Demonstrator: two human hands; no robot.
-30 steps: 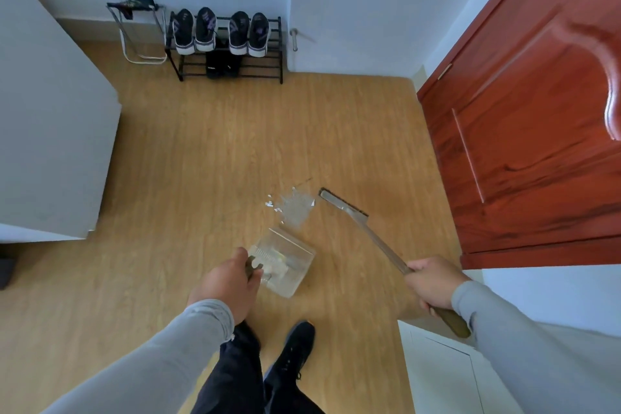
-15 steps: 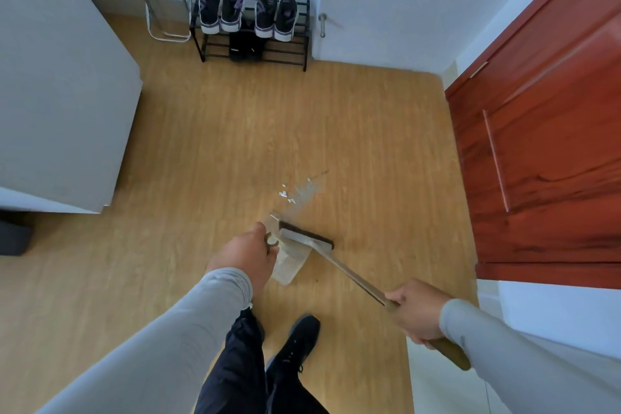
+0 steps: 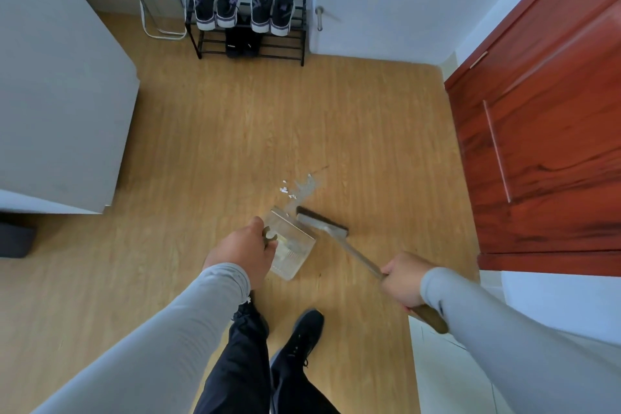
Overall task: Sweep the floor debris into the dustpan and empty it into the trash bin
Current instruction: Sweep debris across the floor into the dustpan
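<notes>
step: sweeping | left hand (image 3: 242, 250) grips clear dustpan (image 3: 291, 247), right hand (image 3: 403, 279) grips broom (image 3: 322, 221) | next: draw paper scraps (image 3: 285, 190) (ahead of the lip) into the pan

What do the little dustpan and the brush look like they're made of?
The dustpan looks like clear, glossy plastic: the floor's wood grain shows through its walls. The brush seems to have a pale metal head and shaft with a satin sheen, a strip of dark bristles along the head's far edge, and a brown grip that may be wood or plastic. The right hand holds that grip.
</notes>
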